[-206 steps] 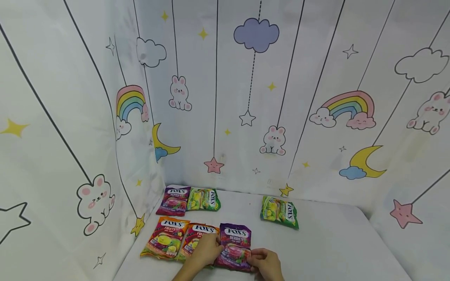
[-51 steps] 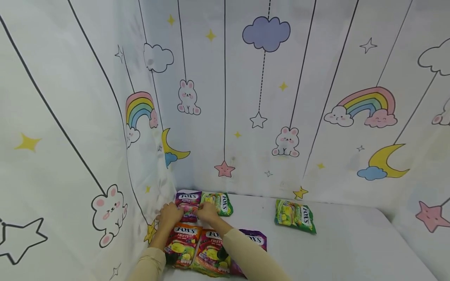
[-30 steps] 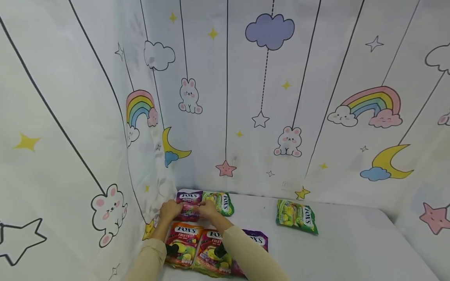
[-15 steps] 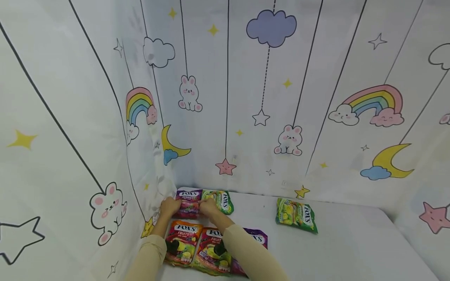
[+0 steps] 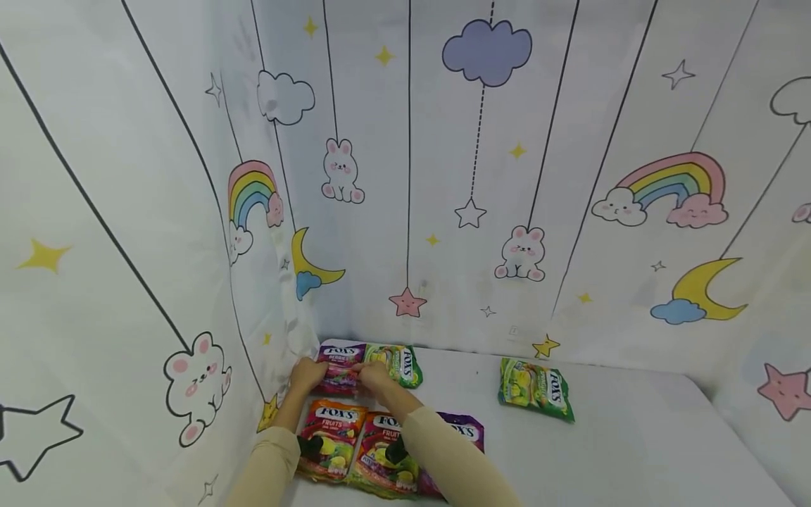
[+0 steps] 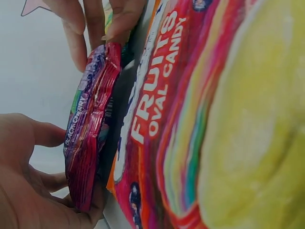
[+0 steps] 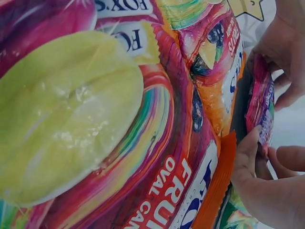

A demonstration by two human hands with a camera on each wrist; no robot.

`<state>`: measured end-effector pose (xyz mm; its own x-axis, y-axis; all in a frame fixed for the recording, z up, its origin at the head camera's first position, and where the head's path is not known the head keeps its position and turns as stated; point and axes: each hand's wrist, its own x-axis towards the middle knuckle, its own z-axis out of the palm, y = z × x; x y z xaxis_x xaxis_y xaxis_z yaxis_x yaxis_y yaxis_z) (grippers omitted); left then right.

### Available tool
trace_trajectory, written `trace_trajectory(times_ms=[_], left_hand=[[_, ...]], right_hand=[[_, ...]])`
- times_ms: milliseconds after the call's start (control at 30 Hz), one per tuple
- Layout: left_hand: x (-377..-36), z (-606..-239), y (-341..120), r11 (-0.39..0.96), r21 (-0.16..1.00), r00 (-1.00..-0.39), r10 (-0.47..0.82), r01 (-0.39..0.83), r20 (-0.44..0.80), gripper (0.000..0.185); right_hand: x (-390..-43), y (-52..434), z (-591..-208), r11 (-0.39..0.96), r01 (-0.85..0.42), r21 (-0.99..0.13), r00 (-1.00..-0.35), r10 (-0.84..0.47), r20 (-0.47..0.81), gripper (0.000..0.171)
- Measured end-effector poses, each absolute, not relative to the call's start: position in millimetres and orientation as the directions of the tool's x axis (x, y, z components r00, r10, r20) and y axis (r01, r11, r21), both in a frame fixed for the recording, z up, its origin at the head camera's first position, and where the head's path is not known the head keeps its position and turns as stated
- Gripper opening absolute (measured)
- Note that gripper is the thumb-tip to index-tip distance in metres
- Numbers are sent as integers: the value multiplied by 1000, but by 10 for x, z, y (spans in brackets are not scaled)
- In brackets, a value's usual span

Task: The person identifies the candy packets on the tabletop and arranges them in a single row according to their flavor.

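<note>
Both hands held the purple Fox's Berries candy bag (image 5: 338,366) at the back left of the white tabletop (image 5: 621,436): the left hand (image 5: 307,373) pinched its left edge, the right hand (image 5: 374,374) its right edge. A green Fox's bag (image 5: 398,362) lay beside it; two orange Fruits bags (image 5: 331,445) lay nearer.

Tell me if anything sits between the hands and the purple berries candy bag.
Nothing visible does. The left hand and right hand both grip the berries bag at its sides, fingers directly on the wrapper.
</note>
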<state>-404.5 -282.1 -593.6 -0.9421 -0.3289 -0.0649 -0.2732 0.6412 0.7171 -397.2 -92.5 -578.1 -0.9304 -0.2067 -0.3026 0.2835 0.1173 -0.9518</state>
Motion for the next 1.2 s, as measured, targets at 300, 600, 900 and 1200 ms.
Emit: trace_trajectory(times_ms=[300,600,900,1200], left_hand=[[-3997,-5883,-2814,607,751,-942,-329,-260,-60,57],[-3963,-5850,-2803,602,759,-943,-330,-249,-48,58],[-3913,-5769,-2793,643,741,-939,-341,-194,50,51],[-3880,-5633,-2745,661,733,-921,-367,-161,129,43]], right_hand=[[-3992,-938,-5855,101,252,-962,-940,-213,-268,43],[-3975,-948,-5844,124,228,-966,-945,-211,-250,44],[-3961,-935,-5815,150,200,-968,-948,-218,-230,46],[-3944,-922,-5731,140,153,-978,-958,-222,-182,45]])
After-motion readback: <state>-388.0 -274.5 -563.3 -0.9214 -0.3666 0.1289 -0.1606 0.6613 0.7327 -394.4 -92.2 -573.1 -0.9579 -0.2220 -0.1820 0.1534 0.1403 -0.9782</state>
